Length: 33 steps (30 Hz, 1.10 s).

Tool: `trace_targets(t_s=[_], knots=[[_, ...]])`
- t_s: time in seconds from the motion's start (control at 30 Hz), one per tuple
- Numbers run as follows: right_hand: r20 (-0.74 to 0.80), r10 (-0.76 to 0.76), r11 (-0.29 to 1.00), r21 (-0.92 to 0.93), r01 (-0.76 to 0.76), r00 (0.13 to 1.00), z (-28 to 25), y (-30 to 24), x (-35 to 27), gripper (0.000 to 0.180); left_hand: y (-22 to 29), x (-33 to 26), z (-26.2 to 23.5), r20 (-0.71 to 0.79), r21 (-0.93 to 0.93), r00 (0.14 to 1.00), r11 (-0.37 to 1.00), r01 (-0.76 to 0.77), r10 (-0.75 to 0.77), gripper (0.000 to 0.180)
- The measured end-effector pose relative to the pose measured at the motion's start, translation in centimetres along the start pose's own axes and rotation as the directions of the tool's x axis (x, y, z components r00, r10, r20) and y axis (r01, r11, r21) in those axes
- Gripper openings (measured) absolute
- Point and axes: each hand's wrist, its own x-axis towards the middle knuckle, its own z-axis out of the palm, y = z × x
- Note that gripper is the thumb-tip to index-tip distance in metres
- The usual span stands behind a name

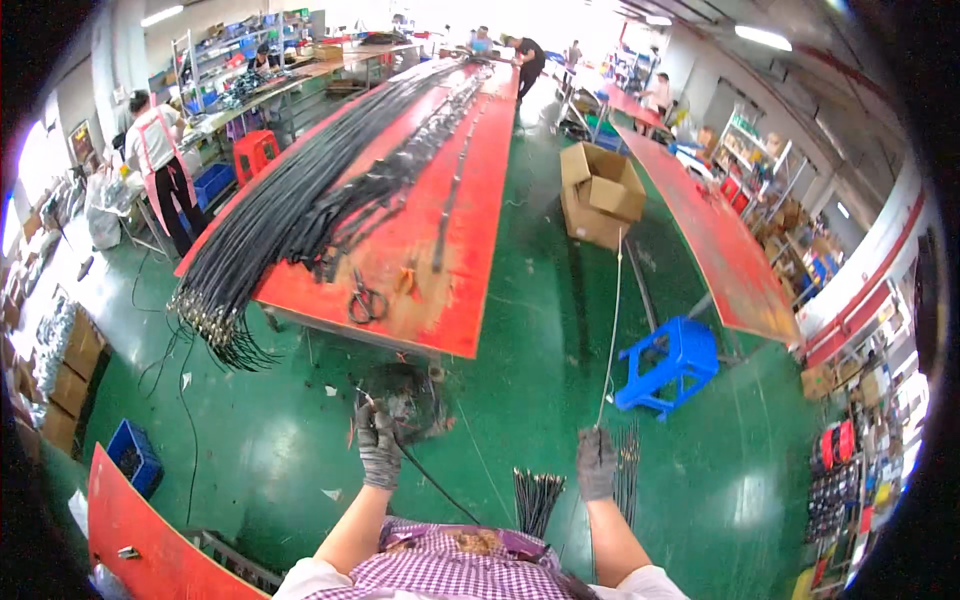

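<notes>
My left hand [379, 450], in a grey striped glove, is closed around a black cable [435, 483]. One end of the cable pokes up past the fingers, and the rest droops toward my checked apron [450, 565]. To the right, my right hand [597, 465], also gloved, is closed on a thin pale cord [614, 320] that runs away toward a cardboard box. Beside that hand, a bunch of thin black cables [628, 460] shows. Another bunch of black cables [538, 497] lies between my hands, lighter at its tips.
Ahead, a long red table [465, 290] bears many black cables [290, 190], scissors [366, 300] and an orange-handled tool [406, 281]. A blue stool [672, 362] and an open cardboard box [600, 200] stand right, near another red table [715, 240]. Several people work farther off.
</notes>
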Motion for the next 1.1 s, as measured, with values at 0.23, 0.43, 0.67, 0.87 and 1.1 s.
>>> trace_targets(t_s=[0.23, 0.43, 0.67, 0.87, 1.1], knots=[[0.506, 0.5, 0.686, 0.265, -0.678, 0.703, 9.9, -12.5, -4.6, 0.023, 8.2, 11.1, -11.5, -0.149, -0.08, 0.987, 0.995, 0.055, -0.066, 0.02], [0.536, -0.554, 0.787, 0.086, 0.611, 0.638, 17.2, -20.3, 1.1, 0.022, 10.9, 17.0, -12.0, 0.004, -0.01, 0.999, 0.999, -0.039, 0.039, 0.017], [0.713, -0.41, 0.91, 0.364, 0.199, 0.568, 21.3, -21.3, 4.6, 0.025, 10.7, 19.7, -11.1, -0.099, 0.06, 0.993, 0.996, -0.059, 0.065, 0.016], [0.749, -0.171, 0.799, 0.485, -0.355, 0.64, 23.4, -21.5, 11.6, 0.023, 14.2, 23.7, -4.7, -0.011, -0.123, 0.972, 0.964, -0.236, 0.236, 0.022], [0.671, 0.063, 0.673, 0.518, -0.528, 0.739, 24.1, -20.5, 18.0, 0.034, 15.3, 26.9, 5.4, 0.276, -0.005, 0.938, 0.976, -0.217, 0.21, 0.021]])
